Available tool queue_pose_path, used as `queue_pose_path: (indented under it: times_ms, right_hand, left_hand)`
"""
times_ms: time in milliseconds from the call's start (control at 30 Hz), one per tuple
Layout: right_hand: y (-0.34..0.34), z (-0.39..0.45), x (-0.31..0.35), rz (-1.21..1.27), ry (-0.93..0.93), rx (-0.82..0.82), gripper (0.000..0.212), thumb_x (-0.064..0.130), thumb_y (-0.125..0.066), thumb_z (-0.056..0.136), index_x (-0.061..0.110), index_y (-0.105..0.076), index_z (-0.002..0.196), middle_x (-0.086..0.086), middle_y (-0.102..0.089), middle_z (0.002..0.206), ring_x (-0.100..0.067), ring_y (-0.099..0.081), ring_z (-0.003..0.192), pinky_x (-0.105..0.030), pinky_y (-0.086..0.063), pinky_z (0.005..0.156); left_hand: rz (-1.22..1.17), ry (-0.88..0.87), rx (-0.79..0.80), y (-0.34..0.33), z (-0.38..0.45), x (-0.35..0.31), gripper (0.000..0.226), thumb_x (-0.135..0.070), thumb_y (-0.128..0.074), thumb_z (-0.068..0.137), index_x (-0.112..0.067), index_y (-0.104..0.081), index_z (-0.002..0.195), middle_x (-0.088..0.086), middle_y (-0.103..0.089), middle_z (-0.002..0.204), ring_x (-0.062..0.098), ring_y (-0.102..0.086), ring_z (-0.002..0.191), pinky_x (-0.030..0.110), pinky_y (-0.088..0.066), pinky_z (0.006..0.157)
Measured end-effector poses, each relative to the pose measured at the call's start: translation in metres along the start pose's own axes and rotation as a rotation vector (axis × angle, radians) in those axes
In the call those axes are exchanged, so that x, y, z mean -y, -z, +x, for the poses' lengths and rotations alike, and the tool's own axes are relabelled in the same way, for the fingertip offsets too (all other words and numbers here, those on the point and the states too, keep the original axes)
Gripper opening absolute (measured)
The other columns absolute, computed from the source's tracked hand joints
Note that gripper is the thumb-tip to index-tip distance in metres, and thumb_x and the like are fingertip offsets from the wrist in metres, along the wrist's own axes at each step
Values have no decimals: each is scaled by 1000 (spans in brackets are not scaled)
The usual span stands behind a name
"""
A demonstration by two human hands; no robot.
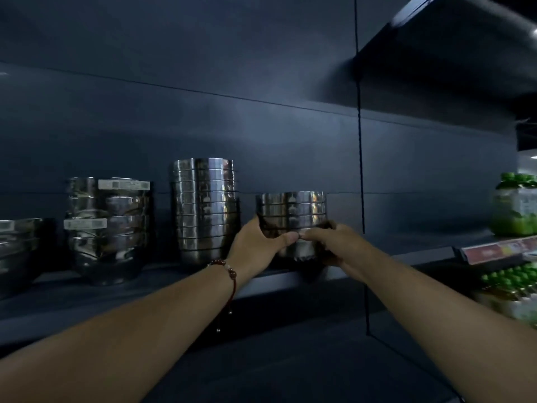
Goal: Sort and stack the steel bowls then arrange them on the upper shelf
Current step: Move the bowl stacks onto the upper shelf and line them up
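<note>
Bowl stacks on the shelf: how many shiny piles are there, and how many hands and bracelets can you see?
Stacks of steel bowls: 4 (far left, labelled, tall, held)
Hands: 2 (left hand, right hand)
Bracelets: 1
Total: 7

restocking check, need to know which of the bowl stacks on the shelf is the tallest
The tall stack, second from the right, just left of the short stack held by both hands; its top rises above every other stack.

Before me: dark blue-grey panelled back wall (203, 82) with one vertical seam, dim light, another dark shelf (465, 39) overhead at right, and green-capped jars (514, 205) on neighbouring racking at the right edge.
</note>
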State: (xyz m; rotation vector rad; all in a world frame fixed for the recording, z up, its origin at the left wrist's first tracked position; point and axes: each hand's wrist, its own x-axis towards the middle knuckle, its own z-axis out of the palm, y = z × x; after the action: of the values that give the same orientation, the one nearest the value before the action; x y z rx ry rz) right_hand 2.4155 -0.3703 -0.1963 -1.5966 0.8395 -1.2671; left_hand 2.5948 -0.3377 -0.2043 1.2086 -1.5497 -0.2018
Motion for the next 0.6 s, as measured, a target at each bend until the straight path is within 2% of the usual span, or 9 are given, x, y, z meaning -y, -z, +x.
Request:
queue_pose_path:
  times_ms: [67, 167, 267, 300, 367, 433, 500, 600]
  right_hand:
    - [-1, 9, -5, 7, 13, -1, 24, 20, -79, 79, 21, -65, 99, 3, -77, 81, -12, -72, 74, -27, -56, 63]
    - [-2, 13, -6, -55, 30, 9, 20, 24, -77, 81, 27, -63, 95, 1, -72, 98, -17, -68, 91, -33, -56, 81]
    - [2, 1, -1, -313, 103, -23, 12, 25, -72, 85, 26, -63, 94, 4, -69, 93, -17, -66, 88, -25, -50, 69]
    - [4, -6, 0, -469, 158, -42, 19, 27, -70, 86, 23, -63, 103, 4, -68, 99, -19, -65, 96, -24, -48, 70]
    - [7, -23, -1, -838, 301, -48, 51, 36, -66, 89, 23, -50, 136, 0, -58, 132, -22, -52, 124, -25, -42, 87]
    - [0, -45, 0, -1093, 412, 11, 75, 48, -60, 91, 26, -25, 154, 1, -29, 159, -20, -28, 144, -29, -28, 108]
    - [-22, -66, 5, -1178, 470, 141, 79, 54, -54, 92, 32, -14, 156, 6, -13, 164, -15, -11, 150, -31, -18, 115]
    - [-72, -90, 17, -1212, 518, 316, 78, 60, -49, 92, 39, -7, 155, 12, -7, 164, -13, -4, 151, -30, -11, 117]
  left_hand:
    - [84, 18, -12, -3, 4, 1, 50, -51, -78, 76, -24, -62, 114, -10, -73, 101, 8, -68, 92, 22, -53, 79]
    - [215, 28, -42, -7, 2, -3, 48, -56, -71, 81, -22, -61, 113, -9, -71, 97, 10, -67, 89, 18, -48, 67]
    - [407, -9, 11, 1, -16, -12, 42, -59, -60, 87, -28, -61, 115, -19, -63, 89, 5, -60, 82, 14, -39, 59]
    - [520, -52, 40, 9, -26, -13, 45, -61, -56, 88, -32, -61, 121, -19, -64, 94, 5, -59, 85, 16, -42, 64]
    - [779, -186, 76, 33, -51, -12, 54, -63, -50, 90, -36, -52, 137, -13, -65, 120, 11, -60, 105, 25, -47, 85]
    - [1017, -300, 123, 63, -80, -9, 63, -64, -43, 91, -33, -43, 146, -8, -55, 140, 15, -54, 123, 30, -42, 100]
    - [1199, -299, 173, 96, -108, -3, 71, -68, -35, 91, -30, -37, 150, -1, -48, 148, 18, -49, 130, 33, -38, 106]
    - [1352, -178, 198, 150, -140, 7, 78, -74, -25, 89, -34, -20, 156, 5, -22, 162, 23, -28, 144, 39, -22, 117]
